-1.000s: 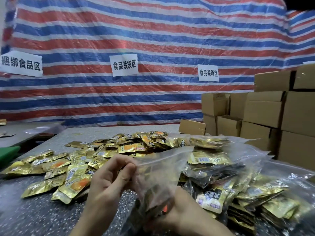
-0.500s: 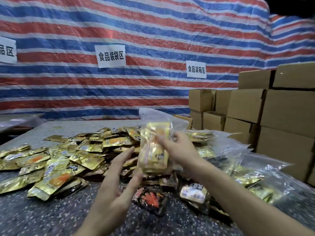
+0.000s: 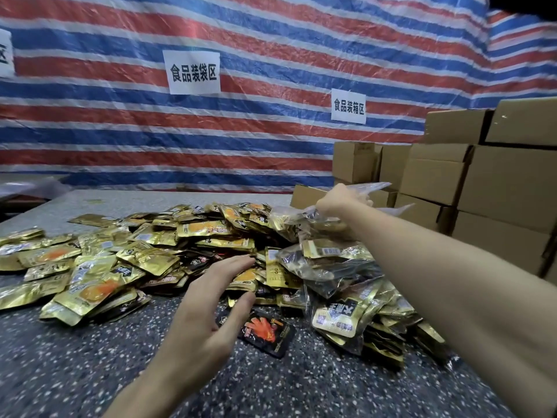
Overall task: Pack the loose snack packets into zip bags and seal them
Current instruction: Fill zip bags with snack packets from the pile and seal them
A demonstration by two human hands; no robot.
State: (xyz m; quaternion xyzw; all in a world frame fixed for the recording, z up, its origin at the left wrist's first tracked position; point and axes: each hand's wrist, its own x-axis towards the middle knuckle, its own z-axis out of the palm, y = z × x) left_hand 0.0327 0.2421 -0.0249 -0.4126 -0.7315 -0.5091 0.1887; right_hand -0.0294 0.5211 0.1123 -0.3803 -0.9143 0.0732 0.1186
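Observation:
Several loose gold snack packets [image 3: 144,260] lie heaped across the speckled table [image 3: 90,372]. One black packet with a red picture [image 3: 265,330] lies apart at the front. My left hand [image 3: 208,306] hovers just above the heap's near edge, fingers straight and spread, holding nothing. My right hand [image 3: 340,200] reaches far out to the back right and grips the clear top of a filled zip bag [image 3: 295,218]. That bag rests on a pile of other filled zip bags [image 3: 337,267].
Brown cardboard boxes [image 3: 497,182] are stacked along the right side behind the bags. A striped red, white and blue tarp [image 3: 271,140] with paper signs [image 3: 193,72] closes off the back. Bare speckled tabletop lies in front of me.
My right hand has carried the filled zip bag from in front of me out to the pile at the back right. My left hand let go of the bag and now hovers over the loose packets.

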